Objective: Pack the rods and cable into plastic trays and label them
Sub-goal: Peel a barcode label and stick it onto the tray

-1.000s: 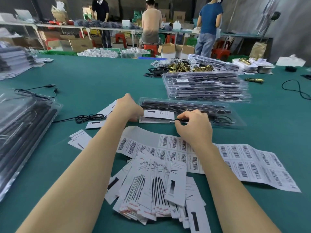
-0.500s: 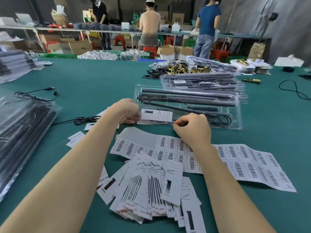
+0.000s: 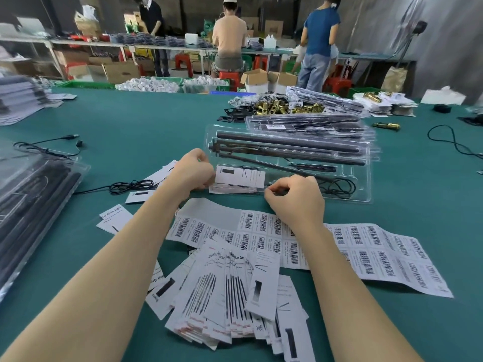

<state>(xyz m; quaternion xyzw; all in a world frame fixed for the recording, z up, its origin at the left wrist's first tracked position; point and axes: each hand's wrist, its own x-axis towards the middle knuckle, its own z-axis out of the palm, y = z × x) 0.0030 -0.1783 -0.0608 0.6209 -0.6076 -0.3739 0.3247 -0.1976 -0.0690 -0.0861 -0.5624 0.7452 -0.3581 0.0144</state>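
Note:
A clear plastic tray [image 3: 368,176] lies in front of me with its far side tipped up. It holds long dark rods [image 3: 287,145], a coiled black cable [image 3: 339,186] and a white printed card [image 3: 240,176]. My left hand [image 3: 192,169] pinches the tray's near left corner beside the card. My right hand [image 3: 295,197] pinches the near edge around its middle. A sheet of barcode labels [image 3: 379,253] is spread under my right wrist, and a fanned pile of printed cards [image 3: 227,296] sits between my forearms.
A stack of packed trays [image 3: 313,124] stands just behind the held tray, with brass parts [image 3: 282,107] beyond it. A loose black cable [image 3: 130,184] and stray cards lie to the left. More filled trays [image 3: 31,205] sit at the left edge. Three people work at far benches.
The tray has tipped up from flat, its far side rising so its contents face me. Both hands have stayed at its near edge.

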